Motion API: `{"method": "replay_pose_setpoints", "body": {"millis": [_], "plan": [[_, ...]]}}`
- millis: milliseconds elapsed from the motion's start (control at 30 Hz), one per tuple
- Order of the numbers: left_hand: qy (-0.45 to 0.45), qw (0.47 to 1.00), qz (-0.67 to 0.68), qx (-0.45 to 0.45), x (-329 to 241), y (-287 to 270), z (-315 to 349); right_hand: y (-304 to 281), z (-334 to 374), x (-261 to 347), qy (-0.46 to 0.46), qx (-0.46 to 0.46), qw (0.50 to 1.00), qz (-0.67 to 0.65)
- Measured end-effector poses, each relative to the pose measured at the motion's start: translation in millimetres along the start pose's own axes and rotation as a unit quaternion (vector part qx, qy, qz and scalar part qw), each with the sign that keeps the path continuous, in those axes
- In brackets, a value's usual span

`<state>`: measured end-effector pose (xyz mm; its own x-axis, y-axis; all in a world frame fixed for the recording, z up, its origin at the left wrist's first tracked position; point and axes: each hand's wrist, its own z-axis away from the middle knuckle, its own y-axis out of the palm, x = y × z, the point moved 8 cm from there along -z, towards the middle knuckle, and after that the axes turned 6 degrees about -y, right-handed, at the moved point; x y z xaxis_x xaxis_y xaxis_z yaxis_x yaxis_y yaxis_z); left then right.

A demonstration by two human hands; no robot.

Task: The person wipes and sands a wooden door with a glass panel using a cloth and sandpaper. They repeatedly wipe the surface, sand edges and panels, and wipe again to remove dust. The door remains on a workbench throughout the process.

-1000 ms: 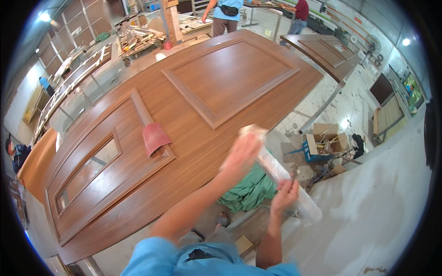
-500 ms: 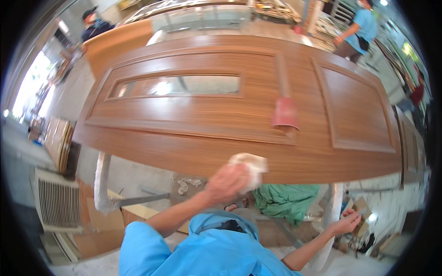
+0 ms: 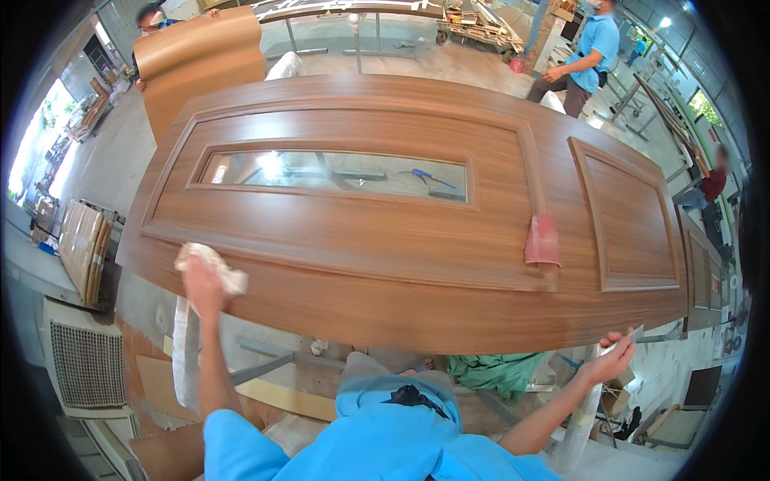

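Observation:
A brown wood-grain door (image 3: 385, 301) lies flat in front of me, with raised moulding frames and a narrow glass pane (image 3: 321, 172). My left hand (image 3: 204, 293) is closed round a crumpled off-white cloth (image 3: 215, 264), pressed on the door's near left part. Past the near right edge, my right hand (image 3: 609, 362) pinches a small, flat, pale blade-like piece (image 3: 635, 333), clear of the door's surface. A curled red sheet that looks like sandpaper (image 3: 543, 239) rests on the moulding at the right, out of both hands.
Wrapped supports (image 3: 186, 353) hold the door up. Green cloth (image 3: 493, 373) lies below its near edge. At the far left a person carries a large brown sheet (image 3: 196, 64); another person in blue (image 3: 593, 52) stands far right. Stacked panels (image 3: 84, 248) lean at the left.
My left hand has swept the cloth leftward along the door's near side. My right hand still pinches the pale piece. The view has shifted, and the person at the far right has moved left.

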<state>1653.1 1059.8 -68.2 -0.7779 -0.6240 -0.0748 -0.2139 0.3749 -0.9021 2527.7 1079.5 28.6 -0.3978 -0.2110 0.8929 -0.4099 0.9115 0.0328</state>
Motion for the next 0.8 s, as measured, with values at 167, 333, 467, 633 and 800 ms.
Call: {"method": "replay_pose_setpoints", "body": {"millis": [167, 333, 467, 633, 800], "plan": [[0.476, 0.828, 0.279, 0.103, -265.6, -77.1, 174.7, 4.7, 57.6, 26.1, -0.004, -0.079, 0.994, 0.078], [0.631, 0.604, 0.487, 0.0, -400.2, -166.2, 195.2, 54.6, 100.6, 45.0, 0.009, -0.038, 0.999, 0.028], [0.588, 0.686, 0.398, 0.161, -424.1, -110.5, 128.4, 73.0, 111.2, 61.8, -0.027, -0.025, 0.997, 0.065], [0.462, 0.817, 0.314, 0.144, -240.0, -27.6, 17.3, 83.6, 102.0, 50.8, -0.019, -0.003, 0.993, 0.114], [-0.008, 0.98, 0.085, 0.181, 61.0, 34.4, -168.3, 134.8, 94.0, 31.7, 0.036, 0.029, 0.997, 0.056]]}}
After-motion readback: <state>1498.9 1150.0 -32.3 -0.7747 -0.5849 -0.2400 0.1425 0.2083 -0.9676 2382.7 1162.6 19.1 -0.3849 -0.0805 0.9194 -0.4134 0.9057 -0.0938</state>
